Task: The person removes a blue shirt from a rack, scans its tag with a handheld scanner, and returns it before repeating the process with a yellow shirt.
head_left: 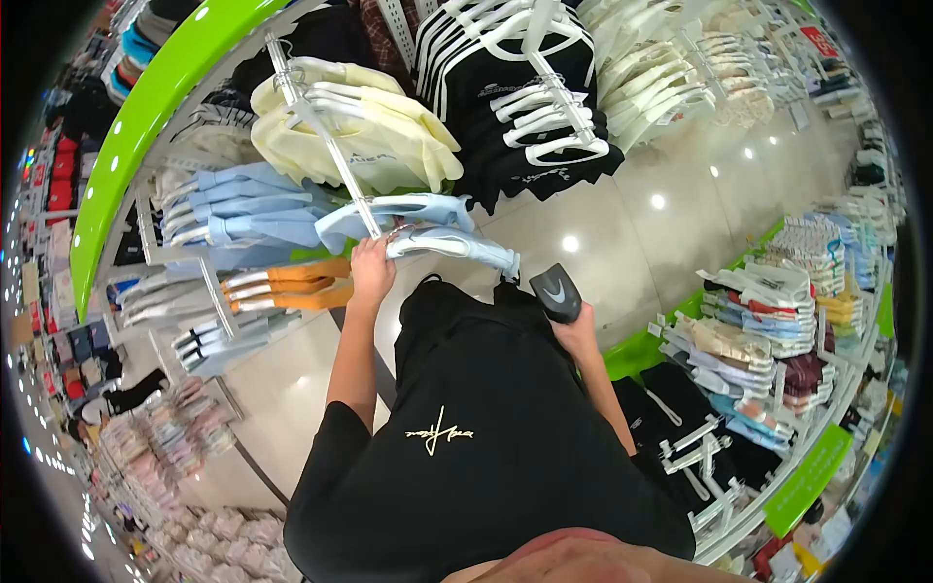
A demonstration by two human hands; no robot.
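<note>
My left hand point(372, 272) is closed at the front end of a white metal display rail, by the hook of a hanger that bears a light blue garment point(452, 245). Another light blue garment hangs just behind it, with pale yellow shirts point(355, 131) farther back along the same rail. Held in my right hand point(577, 330) is a dark grey handheld device point(556, 293), in front of my black shirt and to the right of the blue garment.
Black shirts point(530, 126) hang at the top centre. Blue garments point(248, 209) and orange ones point(289, 285) hang on the left. More racks of clothes point(763, 321) line the right, beyond the tiled floor point(641, 233). A green panel point(151, 121) curves at upper left.
</note>
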